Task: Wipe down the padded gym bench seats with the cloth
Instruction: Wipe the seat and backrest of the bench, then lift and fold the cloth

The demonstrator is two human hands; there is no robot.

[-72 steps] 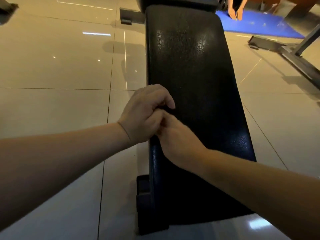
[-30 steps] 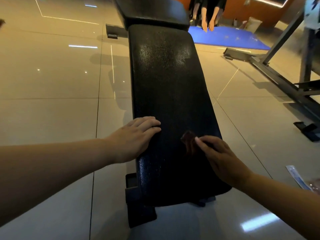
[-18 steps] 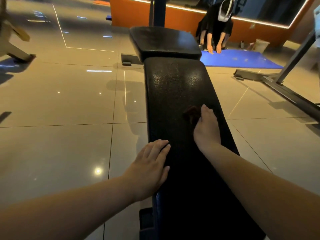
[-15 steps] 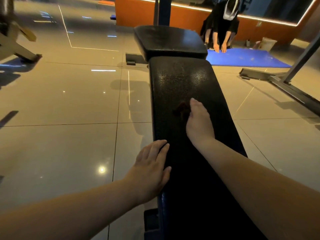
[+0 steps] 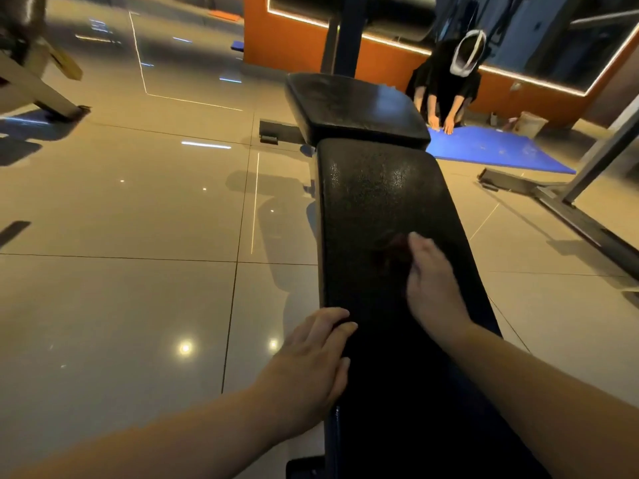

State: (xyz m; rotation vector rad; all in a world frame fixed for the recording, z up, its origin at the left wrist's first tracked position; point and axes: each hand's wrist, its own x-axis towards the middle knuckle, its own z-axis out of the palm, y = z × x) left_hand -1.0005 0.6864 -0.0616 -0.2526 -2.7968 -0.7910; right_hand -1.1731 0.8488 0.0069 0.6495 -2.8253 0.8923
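Note:
A long black padded bench pad runs away from me, with a shorter black seat pad beyond its far end. My right hand lies on the middle of the long pad and holds a small dark reddish cloth against it; the cloth shows just past the fingers and is mostly hidden under them. My left hand rests with straight fingers on the pad's left edge, nearer to me.
Glossy tiled floor lies on both sides of the bench. A person kneels at a blue mat at the back right. A dark metal machine frame stands on the right, another machine base at the far left.
My right hand has slid the cloth along the pad from its near right part toward the middle. My left hand has stayed on the left edge. The view has tilted up.

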